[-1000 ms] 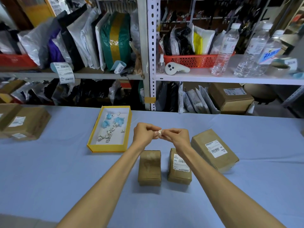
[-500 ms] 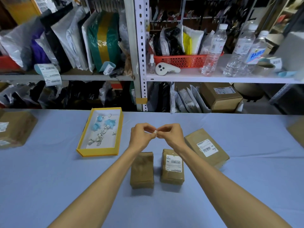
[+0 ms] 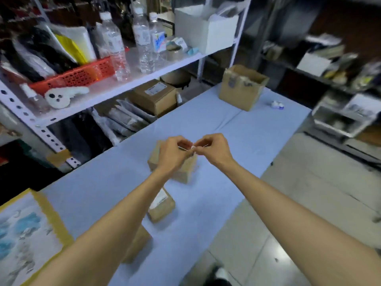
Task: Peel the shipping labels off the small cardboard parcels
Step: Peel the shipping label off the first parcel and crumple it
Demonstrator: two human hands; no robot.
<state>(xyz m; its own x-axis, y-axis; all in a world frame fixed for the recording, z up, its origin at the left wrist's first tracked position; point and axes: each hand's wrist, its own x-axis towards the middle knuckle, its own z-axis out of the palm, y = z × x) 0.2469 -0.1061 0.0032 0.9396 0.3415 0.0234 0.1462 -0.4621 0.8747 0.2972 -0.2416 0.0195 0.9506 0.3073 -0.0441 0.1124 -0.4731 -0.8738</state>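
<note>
One small white label [image 3: 192, 147], pinched between left hand [image 3: 172, 154] and right hand [image 3: 213, 150] fingers [image 3: 203, 142], above parcel [image 3: 185, 172]

Bench [image 3: 206, 124], running away from the viewer: three parcels in a row, being nearest parcel [image 3: 140, 244] (largely under the left forearm), middle parcel [image 3: 162, 207] and farthest parcel [image 3: 185, 172]. Above the farthest, left hand [image 3: 173, 153] and right hand [image 3: 212, 149] meet, small scrap [image 3: 192, 147] pinched between. Tray [image 3: 51, 215] at near left. Open carton [image 3: 243, 87] at far end. Shelf [image 3: 115, 87] left of bench, carrying basket [image 3: 78, 76], with bottles [image 3: 115, 48] to its right.
</note>
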